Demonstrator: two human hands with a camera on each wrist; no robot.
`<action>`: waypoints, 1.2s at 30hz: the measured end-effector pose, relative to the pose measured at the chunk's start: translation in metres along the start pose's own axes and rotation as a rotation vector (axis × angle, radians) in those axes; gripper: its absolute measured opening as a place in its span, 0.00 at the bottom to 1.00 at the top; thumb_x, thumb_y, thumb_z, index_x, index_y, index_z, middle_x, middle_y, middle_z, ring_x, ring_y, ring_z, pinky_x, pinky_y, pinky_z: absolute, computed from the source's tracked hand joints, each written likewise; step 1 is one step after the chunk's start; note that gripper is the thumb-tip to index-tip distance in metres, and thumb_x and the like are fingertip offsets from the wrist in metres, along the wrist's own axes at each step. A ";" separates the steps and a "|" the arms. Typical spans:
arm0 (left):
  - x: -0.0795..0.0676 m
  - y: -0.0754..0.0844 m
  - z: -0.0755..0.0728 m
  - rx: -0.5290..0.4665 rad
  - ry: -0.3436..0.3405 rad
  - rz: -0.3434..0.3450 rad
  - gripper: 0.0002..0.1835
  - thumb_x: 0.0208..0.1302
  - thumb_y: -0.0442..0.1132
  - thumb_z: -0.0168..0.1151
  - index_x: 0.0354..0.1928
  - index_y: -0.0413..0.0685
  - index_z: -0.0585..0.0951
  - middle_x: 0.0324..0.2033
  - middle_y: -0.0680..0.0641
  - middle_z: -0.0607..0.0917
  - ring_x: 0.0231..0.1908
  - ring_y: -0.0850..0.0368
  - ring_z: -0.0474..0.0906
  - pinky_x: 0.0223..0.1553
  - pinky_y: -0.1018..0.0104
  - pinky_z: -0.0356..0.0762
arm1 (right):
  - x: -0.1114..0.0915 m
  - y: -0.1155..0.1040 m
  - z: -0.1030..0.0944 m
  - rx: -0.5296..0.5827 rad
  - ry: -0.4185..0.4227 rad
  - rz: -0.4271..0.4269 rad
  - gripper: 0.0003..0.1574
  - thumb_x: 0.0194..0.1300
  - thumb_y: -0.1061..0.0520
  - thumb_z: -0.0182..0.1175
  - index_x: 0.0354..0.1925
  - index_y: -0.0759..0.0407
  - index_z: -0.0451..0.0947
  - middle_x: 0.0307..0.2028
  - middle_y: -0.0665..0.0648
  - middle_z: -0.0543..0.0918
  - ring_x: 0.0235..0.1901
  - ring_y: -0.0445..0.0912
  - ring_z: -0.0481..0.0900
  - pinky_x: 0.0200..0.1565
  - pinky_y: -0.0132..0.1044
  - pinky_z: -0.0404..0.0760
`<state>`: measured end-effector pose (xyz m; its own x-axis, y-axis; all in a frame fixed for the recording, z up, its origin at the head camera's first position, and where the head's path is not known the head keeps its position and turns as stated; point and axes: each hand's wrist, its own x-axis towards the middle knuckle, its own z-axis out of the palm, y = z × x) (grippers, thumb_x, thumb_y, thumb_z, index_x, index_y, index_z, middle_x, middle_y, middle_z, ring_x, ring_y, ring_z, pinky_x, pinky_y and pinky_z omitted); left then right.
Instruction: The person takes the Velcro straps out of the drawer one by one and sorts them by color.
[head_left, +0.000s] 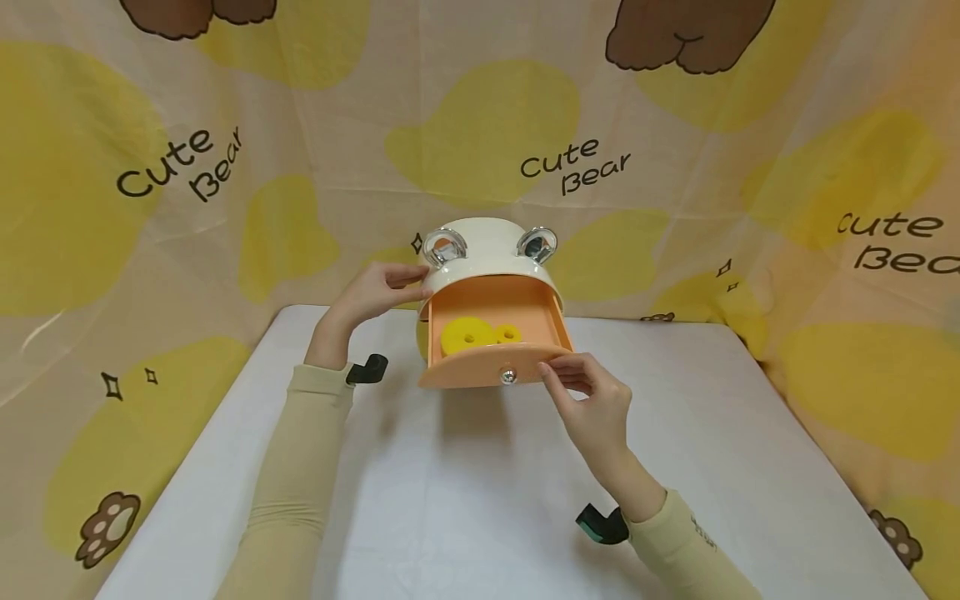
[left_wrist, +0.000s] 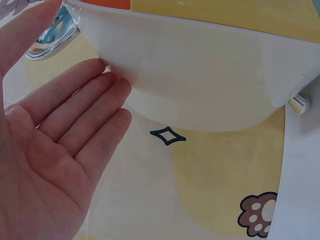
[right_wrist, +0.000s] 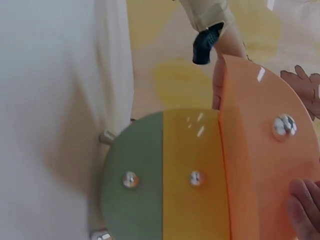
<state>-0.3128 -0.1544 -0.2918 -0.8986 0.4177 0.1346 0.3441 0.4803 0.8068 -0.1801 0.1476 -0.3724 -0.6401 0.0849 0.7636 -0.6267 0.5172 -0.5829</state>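
A round-topped white drawer box (head_left: 480, 242) with two silvery ear-like loops stands at the back of the table. Its upper orange drawer (head_left: 480, 365) is pulled out, with a round silver knob on the front. Inside lie yellow rounded pieces (head_left: 467, 336) with small holes. My left hand (head_left: 372, 292) rests its fingertips against the box's left side, fingers fairly straight in the left wrist view. At the right part of the drawer front, my right hand (head_left: 596, 400) touches the panel with its fingertips. Its thumb is hidden in the right wrist view.
Below the orange drawer are a yellow drawer front (right_wrist: 192, 150) and a green drawer front (right_wrist: 135, 150), each with a silver knob. The box stands on short metallic legs (right_wrist: 106, 137). A white tabletop (head_left: 465, 517) lies before it, and a patterned cloth (head_left: 480, 125) hangs behind.
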 end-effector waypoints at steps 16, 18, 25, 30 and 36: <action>-0.001 0.000 0.000 0.000 0.014 -0.014 0.31 0.60 0.46 0.66 0.64 0.42 0.72 0.62 0.41 0.74 0.63 0.44 0.69 0.62 0.50 0.69 | 0.042 0.010 -0.031 -0.053 -0.089 0.052 0.10 0.55 0.65 0.68 0.37 0.67 0.80 0.34 0.60 0.86 0.31 0.35 0.81 0.38 0.18 0.78; -0.001 0.000 0.000 -0.005 0.016 -0.017 0.31 0.60 0.46 0.66 0.64 0.42 0.72 0.62 0.41 0.74 0.63 0.44 0.69 0.62 0.50 0.70 | 0.049 0.011 -0.034 -0.067 -0.145 0.085 0.11 0.57 0.61 0.67 0.40 0.64 0.81 0.36 0.59 0.86 0.34 0.37 0.82 0.39 0.17 0.78; 0.001 -0.003 0.001 0.003 0.019 0.006 0.31 0.60 0.45 0.66 0.63 0.41 0.72 0.62 0.40 0.74 0.63 0.43 0.70 0.61 0.50 0.70 | 0.075 0.016 -0.039 -0.099 -0.343 0.200 0.17 0.60 0.50 0.66 0.43 0.59 0.81 0.39 0.57 0.86 0.39 0.49 0.84 0.40 0.20 0.79; 0.002 -0.003 0.001 0.013 0.016 0.017 0.30 0.61 0.44 0.66 0.63 0.40 0.72 0.62 0.40 0.74 0.63 0.44 0.70 0.61 0.51 0.70 | 0.093 0.024 -0.037 -0.089 -0.478 0.281 0.20 0.60 0.47 0.65 0.46 0.58 0.81 0.43 0.58 0.85 0.41 0.49 0.84 0.43 0.28 0.82; 0.003 -0.004 0.002 0.025 0.018 0.026 0.30 0.61 0.43 0.65 0.63 0.39 0.72 0.61 0.39 0.74 0.63 0.43 0.70 0.61 0.50 0.70 | 0.107 0.028 -0.023 -0.012 -0.607 0.379 0.24 0.57 0.46 0.67 0.48 0.57 0.81 0.45 0.57 0.85 0.43 0.48 0.84 0.49 0.38 0.82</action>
<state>-0.3163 -0.1538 -0.2957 -0.8939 0.4167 0.1654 0.3736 0.4886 0.7885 -0.2555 0.1910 -0.3008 -0.9494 -0.2262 0.2179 -0.3095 0.5557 -0.7716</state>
